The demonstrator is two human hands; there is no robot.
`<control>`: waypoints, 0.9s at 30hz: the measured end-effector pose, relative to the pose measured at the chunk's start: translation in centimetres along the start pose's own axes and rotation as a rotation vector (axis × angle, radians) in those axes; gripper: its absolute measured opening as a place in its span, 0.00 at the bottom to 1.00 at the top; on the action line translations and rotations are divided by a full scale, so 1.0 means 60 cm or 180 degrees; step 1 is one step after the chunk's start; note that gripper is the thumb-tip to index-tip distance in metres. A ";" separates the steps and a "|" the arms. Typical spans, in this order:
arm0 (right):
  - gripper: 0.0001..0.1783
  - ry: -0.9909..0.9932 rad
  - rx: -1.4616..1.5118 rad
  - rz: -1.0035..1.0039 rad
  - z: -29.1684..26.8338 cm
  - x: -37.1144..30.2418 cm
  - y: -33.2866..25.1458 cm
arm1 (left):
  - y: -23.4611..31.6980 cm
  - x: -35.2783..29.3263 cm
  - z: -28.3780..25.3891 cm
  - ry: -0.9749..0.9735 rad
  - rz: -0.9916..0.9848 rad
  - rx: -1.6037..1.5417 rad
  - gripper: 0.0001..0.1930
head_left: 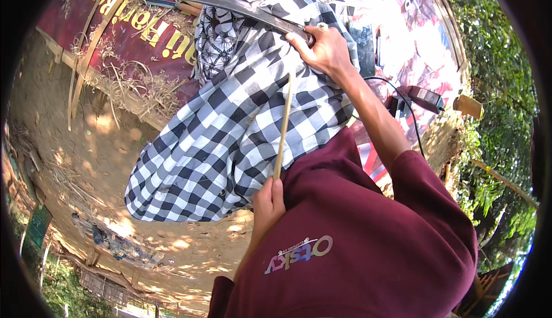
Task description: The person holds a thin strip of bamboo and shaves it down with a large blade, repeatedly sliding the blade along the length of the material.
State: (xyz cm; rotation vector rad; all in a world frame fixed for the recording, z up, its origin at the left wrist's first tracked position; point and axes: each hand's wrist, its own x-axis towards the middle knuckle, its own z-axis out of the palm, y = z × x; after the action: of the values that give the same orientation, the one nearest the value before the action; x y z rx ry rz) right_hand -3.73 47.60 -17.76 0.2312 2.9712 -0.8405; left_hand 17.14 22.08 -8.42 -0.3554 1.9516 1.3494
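Observation:
My right hand [326,52] is closed round the handle end of a long machete [241,9], whose dark blade reaches to the upper left and hooks at its tip. Between the thumb and fingers of my left hand [268,202] is the lower end of a thin, pale strip that looks like bamboo [284,122]. From there the strip rises over my lap, and its upper end stops just below my right hand, apart from the blade. A black-and-white checked cloth [195,151] covers my legs beneath both.
Dry shavings [144,94] and long split strips [103,25] lie on a dark red banner [144,42] at the upper left. Another blade with a wooden handle [188,9] rests there. To the right are a black device [425,97] with a cable and a wooden block [468,106].

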 end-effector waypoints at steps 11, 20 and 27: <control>0.26 -0.0091 0.0894 0.0049 -0.018 -0.029 -0.024 | 0.009 0.078 -0.035 0.0394 0.0233 -0.0985 0.15; 0.21 -0.0087 0.1828 0.0055 -0.034 -0.060 -0.079 | 0.028 0.123 -0.035 0.0121 0.0236 -0.1119 0.17; 0.14 -0.0791 0.2189 0.0040 -0.068 -0.046 -0.143 | 0.049 0.123 -0.036 -0.0392 0.0100 -0.2057 0.16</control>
State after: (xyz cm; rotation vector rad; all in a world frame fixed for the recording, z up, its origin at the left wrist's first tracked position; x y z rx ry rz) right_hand -2.33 42.18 -9.61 0.1472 2.3496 -1.7147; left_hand 9.39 22.61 -11.10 -0.5272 1.3844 1.9560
